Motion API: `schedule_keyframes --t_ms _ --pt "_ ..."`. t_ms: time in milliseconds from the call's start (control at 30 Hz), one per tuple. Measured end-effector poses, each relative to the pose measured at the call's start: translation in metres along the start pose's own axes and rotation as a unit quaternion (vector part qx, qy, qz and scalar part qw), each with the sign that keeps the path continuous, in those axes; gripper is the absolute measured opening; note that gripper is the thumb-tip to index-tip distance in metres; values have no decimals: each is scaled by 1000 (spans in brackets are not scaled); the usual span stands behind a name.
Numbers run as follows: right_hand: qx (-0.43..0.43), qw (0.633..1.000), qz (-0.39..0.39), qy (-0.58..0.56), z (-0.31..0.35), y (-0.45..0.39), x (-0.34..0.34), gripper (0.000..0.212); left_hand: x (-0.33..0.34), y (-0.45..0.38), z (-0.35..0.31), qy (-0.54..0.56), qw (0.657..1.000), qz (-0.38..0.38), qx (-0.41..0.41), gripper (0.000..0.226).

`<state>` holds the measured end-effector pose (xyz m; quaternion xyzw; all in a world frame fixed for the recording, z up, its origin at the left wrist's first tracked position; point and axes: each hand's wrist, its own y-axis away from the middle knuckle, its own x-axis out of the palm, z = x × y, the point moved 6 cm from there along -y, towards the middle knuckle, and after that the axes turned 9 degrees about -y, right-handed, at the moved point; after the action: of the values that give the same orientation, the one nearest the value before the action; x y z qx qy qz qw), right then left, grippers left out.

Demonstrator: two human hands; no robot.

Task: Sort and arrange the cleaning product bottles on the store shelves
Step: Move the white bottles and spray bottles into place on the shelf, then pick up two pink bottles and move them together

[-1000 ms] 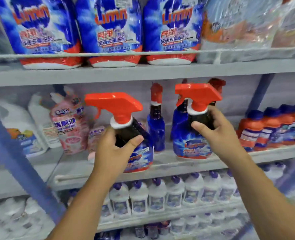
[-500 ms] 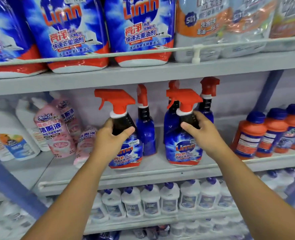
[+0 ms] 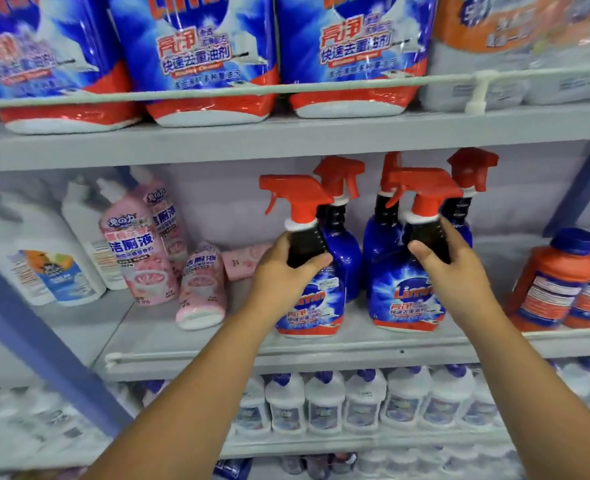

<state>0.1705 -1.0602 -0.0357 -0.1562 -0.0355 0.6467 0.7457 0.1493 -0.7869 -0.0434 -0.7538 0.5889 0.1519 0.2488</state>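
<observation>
Head: blue, red-triggered spray bottles (image 3: 310, 299)

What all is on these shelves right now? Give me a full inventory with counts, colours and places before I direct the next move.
Refill pouches: three, blue with red bases, top shelf left and middle.
Orange-and-grey packs: count unclear, top shelf right.
Spray bottles: four, blue with red triggers, middle shelf centre; two in front, two behind.
Pink bottles: at least three, middle shelf left; one leans, and a pink one behind lies flat.
White jugs: two or three, middle shelf far left.
Orange bottles: at least two, blue caps, middle shelf right.
White bottles: one row, purple caps, lower shelf.
Left hand: grips the front left sprayer's neck.
Right hand: grips the front right sprayer's neck.
</observation>
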Motion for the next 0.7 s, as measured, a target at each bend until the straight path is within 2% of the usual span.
schedule_keyframes --t_ms 67,133,200,233,300,400,467,600,700 --pt "-6 996 -55 65 0 6 -2 54 -6 0 3 8 1000 5 12 40" --pt "-61 978 -144 134 11 23 -6 48 -30 -1 21 37 998 -35 20 30" --pt "-138 961 -223 87 34 58 4 30 -68 0 53 14 992 -122 -3 17" --pt "-164 961 -222 36 45 78 19 20 -87 -2 73 -17 987 -160 -21 15" --pt "-166 976 -130 -61 62 105 67 18 -114 -5 112 -98 975 -179 -84 11" --pt "-61 991 47 -111 57 116 164 16 -129 -13 156 -169 964 -124 -165 33" --pt "47 985 101 -132 45 109 216 4 -130 -17 170 -195 957 -86 -199 46" --pt "253 942 93 -197 11 82 290 14 -127 -28 182 -223 941 -23 -253 62" --pt "336 887 59 -312 -4 56 329 44 -122 -39 182 -207 940 19 -270 58"
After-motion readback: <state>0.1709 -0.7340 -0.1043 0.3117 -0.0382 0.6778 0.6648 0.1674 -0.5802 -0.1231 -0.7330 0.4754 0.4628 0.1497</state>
